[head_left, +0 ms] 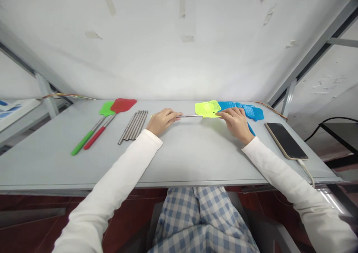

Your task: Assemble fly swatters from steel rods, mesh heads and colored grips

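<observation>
- Our left hand pinches the metal rod between thumb and fingers; our right hand has its thumb and fingers pressed together on the yellow strip at the rod's other end.
- That rod is near the middle of the surface from side to side, closer to the back edge than to the front. Of our two hands the left is nearer to it, touching it; it runs rightward from our left fingers to the strip.
- Its long axis runs sideways, about parallel to the front edge, one end toward our right hand and the other hidden in our left. We cannot tell whether rod and strip are joined or only meet.
- Just behind the strip we see a yellow mesh head, by the back edge.
- Beyond it, toward the back right corner, blue mesh heads overlap; a blue handle shows beside our right wrist.
- Left of our left hand, loose metal rods lie side by side, slanting toward the front edge.
- Farther toward the left edge lie the red swatter and green swatter, handles pointing to the front left corner.
- Near the right edge we have a phone.
</observation>
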A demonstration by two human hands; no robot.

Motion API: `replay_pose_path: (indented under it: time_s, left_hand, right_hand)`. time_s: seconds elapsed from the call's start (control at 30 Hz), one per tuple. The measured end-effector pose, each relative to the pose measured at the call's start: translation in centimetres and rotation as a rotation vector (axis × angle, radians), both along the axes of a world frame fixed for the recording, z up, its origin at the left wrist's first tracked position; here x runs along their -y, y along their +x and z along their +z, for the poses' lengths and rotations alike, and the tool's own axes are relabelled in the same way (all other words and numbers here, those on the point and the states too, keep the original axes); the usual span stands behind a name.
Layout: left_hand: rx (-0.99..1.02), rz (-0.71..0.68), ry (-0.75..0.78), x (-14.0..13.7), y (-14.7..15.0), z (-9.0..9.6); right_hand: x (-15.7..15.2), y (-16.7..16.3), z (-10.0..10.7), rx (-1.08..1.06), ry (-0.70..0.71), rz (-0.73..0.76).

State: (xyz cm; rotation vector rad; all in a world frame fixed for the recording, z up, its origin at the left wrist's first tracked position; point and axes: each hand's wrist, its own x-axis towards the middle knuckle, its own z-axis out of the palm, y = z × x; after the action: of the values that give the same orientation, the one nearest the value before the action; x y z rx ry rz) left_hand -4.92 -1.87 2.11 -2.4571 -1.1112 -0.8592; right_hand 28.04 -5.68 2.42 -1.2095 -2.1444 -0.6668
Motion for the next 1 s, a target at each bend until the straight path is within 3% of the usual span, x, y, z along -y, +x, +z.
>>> replay_pose_path:
  time_s: [0.43,1.0]
  left_hand:
    - [-0.003,0.011,-0.005,-0.04,-0.02,-0.06]
    - [-0.009,-0.008,-0.101,0.03,-0.16,-0.19]
  right_hand:
    - [0.02,-0.11,-0.18,-0.033,-0.017,-0.057]
    - [0.29,-0.11,-0.1,-0.051,-0.025,0.039]
